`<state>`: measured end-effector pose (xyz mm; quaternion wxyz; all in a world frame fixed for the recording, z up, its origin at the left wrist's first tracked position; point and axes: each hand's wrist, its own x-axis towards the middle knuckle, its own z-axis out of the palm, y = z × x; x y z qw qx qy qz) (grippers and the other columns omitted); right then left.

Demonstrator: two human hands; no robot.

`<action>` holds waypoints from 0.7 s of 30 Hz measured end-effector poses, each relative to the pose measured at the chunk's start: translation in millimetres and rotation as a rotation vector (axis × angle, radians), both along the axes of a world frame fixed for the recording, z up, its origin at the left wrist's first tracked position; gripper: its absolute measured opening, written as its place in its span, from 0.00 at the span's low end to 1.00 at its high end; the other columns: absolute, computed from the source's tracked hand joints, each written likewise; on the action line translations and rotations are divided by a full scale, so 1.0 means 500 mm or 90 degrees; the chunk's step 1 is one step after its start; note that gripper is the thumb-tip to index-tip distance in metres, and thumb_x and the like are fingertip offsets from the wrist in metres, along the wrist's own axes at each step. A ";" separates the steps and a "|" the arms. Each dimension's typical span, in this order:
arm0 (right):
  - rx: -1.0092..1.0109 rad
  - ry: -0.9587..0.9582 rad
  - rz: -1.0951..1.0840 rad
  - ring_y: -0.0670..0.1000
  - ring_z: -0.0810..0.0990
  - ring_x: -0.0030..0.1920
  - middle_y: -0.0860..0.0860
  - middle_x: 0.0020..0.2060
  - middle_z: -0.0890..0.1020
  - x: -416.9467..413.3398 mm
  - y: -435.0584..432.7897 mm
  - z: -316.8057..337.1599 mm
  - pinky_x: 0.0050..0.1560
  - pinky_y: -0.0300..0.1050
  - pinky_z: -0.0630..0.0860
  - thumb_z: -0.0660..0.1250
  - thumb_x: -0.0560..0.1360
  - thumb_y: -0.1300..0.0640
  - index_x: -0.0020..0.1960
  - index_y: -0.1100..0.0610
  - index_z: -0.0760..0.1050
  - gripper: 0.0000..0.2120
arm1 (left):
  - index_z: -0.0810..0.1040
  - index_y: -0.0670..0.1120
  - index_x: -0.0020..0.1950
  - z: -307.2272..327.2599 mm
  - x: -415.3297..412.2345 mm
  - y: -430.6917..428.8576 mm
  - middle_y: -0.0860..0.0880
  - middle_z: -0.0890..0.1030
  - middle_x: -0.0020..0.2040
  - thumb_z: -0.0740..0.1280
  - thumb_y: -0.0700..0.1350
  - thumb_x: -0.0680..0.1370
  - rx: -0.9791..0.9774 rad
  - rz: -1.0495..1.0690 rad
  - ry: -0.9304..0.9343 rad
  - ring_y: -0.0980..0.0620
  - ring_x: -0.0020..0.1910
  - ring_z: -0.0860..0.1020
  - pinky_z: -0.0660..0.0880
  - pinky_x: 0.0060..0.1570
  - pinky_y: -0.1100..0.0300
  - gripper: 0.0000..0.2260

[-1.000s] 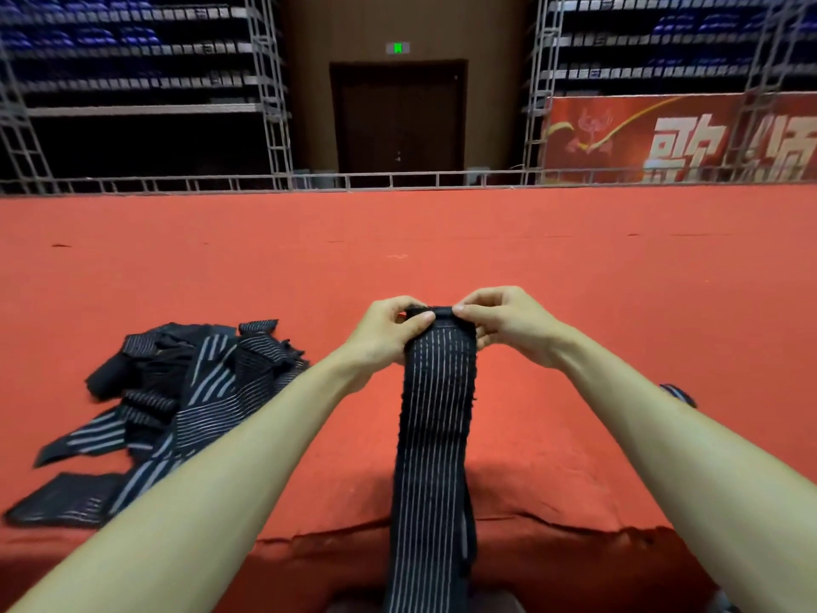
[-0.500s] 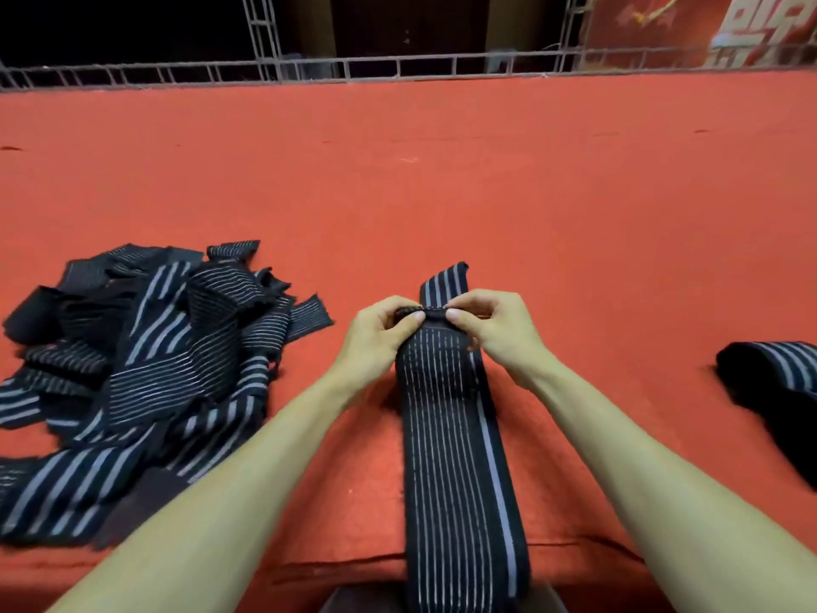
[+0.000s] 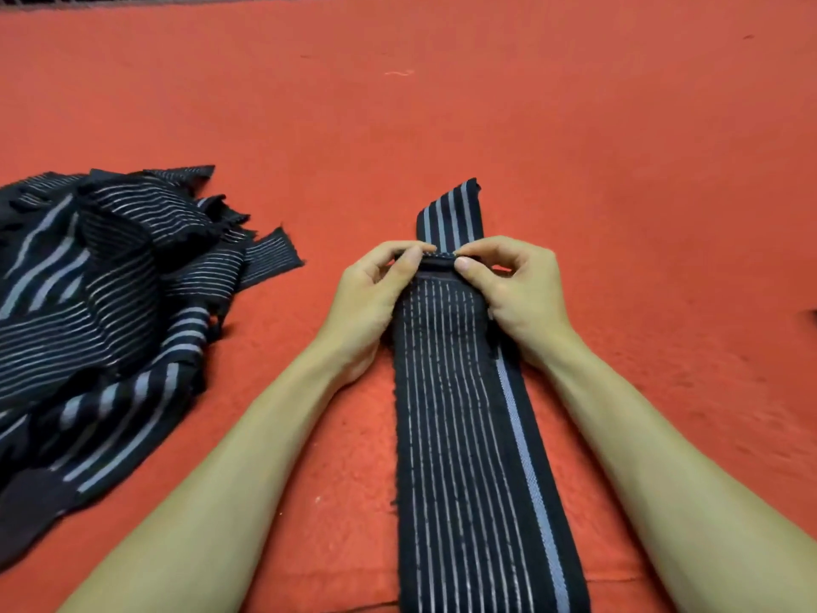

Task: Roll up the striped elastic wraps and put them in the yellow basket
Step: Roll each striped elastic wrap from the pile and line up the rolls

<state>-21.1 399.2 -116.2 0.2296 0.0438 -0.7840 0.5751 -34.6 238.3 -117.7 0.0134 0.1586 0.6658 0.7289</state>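
A long black elastic wrap with thin white stripes (image 3: 468, 435) lies flat on the red carpet, running from the bottom edge away from me. At its far part a fold or small roll has formed. My left hand (image 3: 376, 294) pinches the left end of that fold, and my right hand (image 3: 513, 289) pinches the right end, thumbs on top. A short tail of wrap with wider grey stripes (image 3: 451, 214) sticks out beyond my fingers. The yellow basket is out of view.
A loose heap of several more striped wraps (image 3: 101, 311) lies on the carpet to my left. Red carpet (image 3: 442, 104) stretches far ahead to a metal railing at the top edge. A dark scrap shows at the right edge (image 3: 812, 316).
The camera tilted down and the hall behind dropped out of view. My hands lowered the wrap's end onto the carpet and folded it over, with the tail showing beyond them.
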 end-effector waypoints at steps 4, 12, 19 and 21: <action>-0.038 0.005 0.037 0.37 0.80 0.38 0.41 0.36 0.83 0.009 -0.004 0.005 0.45 0.31 0.74 0.73 0.71 0.67 0.40 0.50 0.81 0.11 | 0.79 0.46 0.47 0.001 0.004 0.002 0.50 0.81 0.44 0.59 0.47 0.83 0.019 0.008 0.004 0.55 0.45 0.77 0.74 0.48 0.61 0.11; -0.150 -0.032 0.071 0.45 0.83 0.37 0.48 0.34 0.85 0.020 -0.006 0.012 0.42 0.38 0.79 0.73 0.70 0.69 0.42 0.55 0.82 0.09 | 0.78 0.44 0.54 0.002 0.010 0.000 0.51 0.82 0.44 0.64 0.42 0.80 0.016 0.013 -0.027 0.60 0.41 0.79 0.76 0.43 0.66 0.05; -0.188 -0.063 0.081 0.46 0.83 0.42 0.51 0.41 0.86 0.019 -0.005 0.011 0.48 0.41 0.79 0.74 0.69 0.69 0.45 0.59 0.83 0.08 | 0.77 0.42 0.57 -0.003 0.011 -0.007 0.47 0.83 0.47 0.62 0.39 0.81 0.032 -0.022 -0.039 0.55 0.43 0.82 0.77 0.41 0.64 0.07; -0.190 -0.059 0.090 0.46 0.82 0.44 0.50 0.42 0.86 0.019 -0.005 0.011 0.50 0.41 0.78 0.74 0.70 0.66 0.47 0.56 0.83 0.08 | 0.77 0.44 0.57 -0.005 0.011 -0.008 0.48 0.83 0.47 0.63 0.38 0.81 0.019 -0.026 -0.017 0.55 0.44 0.81 0.77 0.42 0.63 0.07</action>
